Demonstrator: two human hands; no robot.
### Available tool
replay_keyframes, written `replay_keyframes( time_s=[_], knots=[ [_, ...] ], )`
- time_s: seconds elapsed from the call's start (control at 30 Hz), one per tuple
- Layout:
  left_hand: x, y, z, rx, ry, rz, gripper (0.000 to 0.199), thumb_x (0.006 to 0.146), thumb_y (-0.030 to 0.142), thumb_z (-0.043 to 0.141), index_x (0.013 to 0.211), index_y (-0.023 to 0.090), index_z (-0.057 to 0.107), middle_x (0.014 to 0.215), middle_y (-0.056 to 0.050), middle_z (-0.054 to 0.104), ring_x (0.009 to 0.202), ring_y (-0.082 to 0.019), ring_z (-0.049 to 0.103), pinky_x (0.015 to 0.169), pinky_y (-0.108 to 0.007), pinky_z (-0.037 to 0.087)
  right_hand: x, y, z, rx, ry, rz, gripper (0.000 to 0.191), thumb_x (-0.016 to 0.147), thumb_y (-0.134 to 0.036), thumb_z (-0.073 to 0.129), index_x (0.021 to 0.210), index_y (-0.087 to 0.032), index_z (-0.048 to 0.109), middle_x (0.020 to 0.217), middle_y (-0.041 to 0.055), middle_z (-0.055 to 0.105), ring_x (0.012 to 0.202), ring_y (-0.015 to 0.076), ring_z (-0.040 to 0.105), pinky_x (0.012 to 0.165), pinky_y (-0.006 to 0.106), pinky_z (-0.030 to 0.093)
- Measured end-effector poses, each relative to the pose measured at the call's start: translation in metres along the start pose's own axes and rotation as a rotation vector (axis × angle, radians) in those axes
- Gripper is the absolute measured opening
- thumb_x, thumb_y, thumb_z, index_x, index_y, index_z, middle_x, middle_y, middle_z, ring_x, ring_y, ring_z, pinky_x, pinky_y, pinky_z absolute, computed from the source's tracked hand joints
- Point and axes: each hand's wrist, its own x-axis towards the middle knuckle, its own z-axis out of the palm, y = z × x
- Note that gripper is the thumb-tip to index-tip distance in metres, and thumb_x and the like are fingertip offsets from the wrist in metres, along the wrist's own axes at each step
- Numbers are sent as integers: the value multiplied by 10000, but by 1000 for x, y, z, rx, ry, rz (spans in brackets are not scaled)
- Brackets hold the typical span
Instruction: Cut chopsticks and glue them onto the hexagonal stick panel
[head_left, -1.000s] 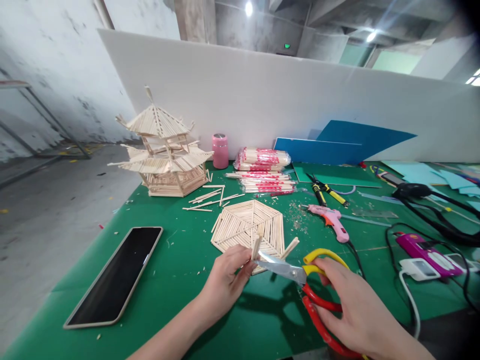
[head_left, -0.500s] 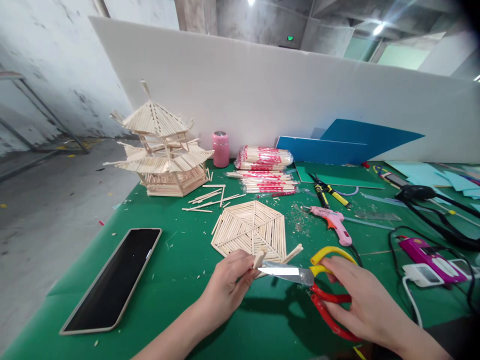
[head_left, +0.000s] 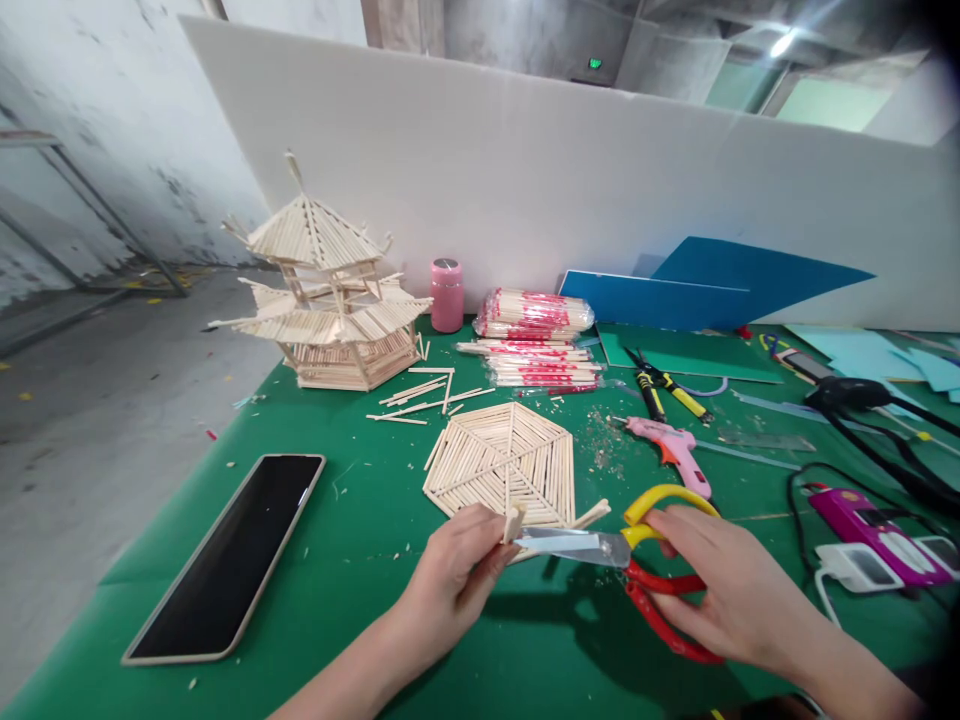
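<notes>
A pale upright panel (head_left: pixel 360 140) lines the far edge of a green-covered table (head_left: pixel 360 560) in a concrete-walled room. At left, dark stains mottle a white wall (head_left: pixel 135 110) above a grey floor (head_left: pixel 45 420) flecked with yellow scraps, where a metal-framed stand (head_left: pixel 30 139) rises. Beyond the panel, a green sign (head_left: pixel 595 64) glows; at far right, a ceiling lamp (head_left: pixel 782 43) shines brightly.

Ceiling lamp (head_left: pixel 782 42) flares, edges stretched

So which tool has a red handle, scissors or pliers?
The scissors in the right hand: one handle red, one yellow. The pliers show black and yellow.
</notes>
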Motion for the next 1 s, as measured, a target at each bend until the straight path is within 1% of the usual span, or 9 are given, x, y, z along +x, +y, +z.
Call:
replay_keyframes(
  time_s=[0.1,0.27,0.37,0.5,0.7,0.77,0.83,0.9,1.0],
  knots=[
    [0,1,1,28,22,11,193,839,184,370,769,182,550,657,-41,589,634,-148,557,562,-239,446,-3,-8,-3,2,-37,16,405,663,-258,512,1046,-128,488,949,124,636,846,237,596,699,344,491],
    [-2,0,3,68,46,3,157,814,137,404,779,178,552,710,-49,615,685,-158,578,598,-251,456,-7,-25,-8,103,-146,120,380,672,-231,486,1038,-137,441,838,90,642,707,210,608,594,317,493],
    [-2,-1,3,68,51,6,146,801,118,419,792,180,551,714,-45,619,699,-162,582,607,-256,459,-10,-35,-10,145,-180,178,386,677,-235,476,1046,-136,417,779,76,638,656,209,603,553,312,482],
    [-1,-1,3,63,31,-5,150,799,118,419,803,176,556,707,-44,619,696,-163,583,607,-261,464,-12,-45,-13,252,-275,278,286,710,-235,445,986,-160,427,707,47,622,603,196,586,519,297,458],
    [2,0,2,82,26,1,152,804,140,421,796,181,566,704,-40,620,680,-159,581,603,-261,467,-6,-51,-20,407,-382,359,154,707,-254,475,854,-210,481,562,-13,576,465,156,521,412,241,385],
    [2,-1,2,80,28,7,147,804,147,425,798,184,567,703,-38,619,682,-158,581,597,-257,466,-5,-52,-22,464,-362,377,167,715,-249,477,875,-224,516,568,-13,593,467,148,533,412,223,396],
    [2,-3,2,72,31,6,144,805,151,427,795,186,566,702,-37,618,680,-157,580,589,-252,466,-6,-54,-23,487,-310,386,206,715,-245,483,908,-237,552,597,-3,620,491,149,560,417,213,414],
    [2,-4,2,70,33,-2,140,805,153,431,791,185,567,701,-37,618,678,-156,581,592,-250,466,-7,-56,-22,489,-264,389,253,707,-249,496,949,-245,570,643,7,646,529,158,589,420,207,429],
    [2,-5,2,72,32,-7,134,805,164,438,791,182,571,689,-36,617,676,-157,585,609,-256,468,-10,-59,-19,477,-240,394,294,698,-256,514,986,-254,571,703,9,668,587,172,615,436,204,452]
  ],
)
